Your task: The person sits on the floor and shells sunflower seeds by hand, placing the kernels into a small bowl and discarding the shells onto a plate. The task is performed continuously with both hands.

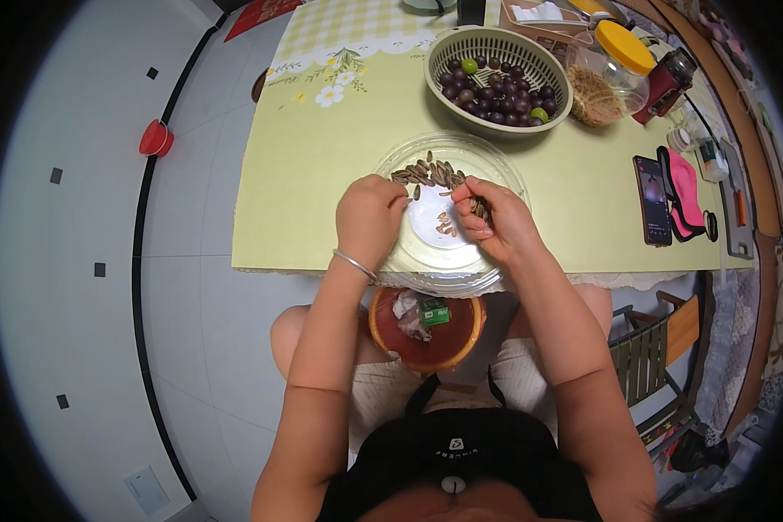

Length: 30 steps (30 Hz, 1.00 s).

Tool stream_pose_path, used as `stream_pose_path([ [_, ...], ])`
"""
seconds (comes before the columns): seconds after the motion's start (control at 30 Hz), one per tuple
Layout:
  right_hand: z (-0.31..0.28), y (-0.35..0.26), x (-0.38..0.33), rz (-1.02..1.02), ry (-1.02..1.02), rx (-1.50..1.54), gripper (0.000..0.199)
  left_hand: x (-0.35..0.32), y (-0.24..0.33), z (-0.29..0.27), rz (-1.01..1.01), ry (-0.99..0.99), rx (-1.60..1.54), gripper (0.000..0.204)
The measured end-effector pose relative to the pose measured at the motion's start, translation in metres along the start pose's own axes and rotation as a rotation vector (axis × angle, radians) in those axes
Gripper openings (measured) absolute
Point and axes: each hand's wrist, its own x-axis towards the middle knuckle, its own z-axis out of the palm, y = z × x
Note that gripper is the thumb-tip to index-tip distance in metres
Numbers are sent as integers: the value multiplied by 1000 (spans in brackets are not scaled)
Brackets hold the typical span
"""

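A red bin (406,350) sits at six o'clock, below the table (304,204) edge. At the clear tray (422,263), the left hand (371,222) at nine curls inward; I cannot tell whether it grips anything. The right hand (502,224), at three, closes around striped seeds (479,207); more lie at twelve, kernels (445,224) mid-tray. Beyond: phone (652,202) at three, jar (602,91) at two, colander (496,43) of grapes (496,97) obstructing one.

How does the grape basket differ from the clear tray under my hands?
The basket is beige and slotted; the tray is see-through. The basket looks deeper than the tray. The basket holds grapes; the tray, dark seeds and paler bits. Both are round.
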Motion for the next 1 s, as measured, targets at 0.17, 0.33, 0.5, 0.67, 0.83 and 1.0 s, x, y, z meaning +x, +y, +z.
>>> stream_pose_path([
  [0.17,6,6,0,-39,5,-112,19,-6,-3,13,81,-39,247,2],
  [0.33,9,16,0,-142,63,-327,7,-2,15,6,86,16,2,6],
  [0.5,10,26,1,-257,104,-464,4,-9,40,6,117,61,-201,13],
  [0.67,13,27,-2,-308,173,-525,6,-18,41,7,170,44,-74,15],
  [0.83,7,38,3,-370,183,-544,6,-21,45,12,181,63,-24,14],
  [1.0,14,34,-2,-491,207,-817,9,-24,47,14,182,109,-59,12],
])
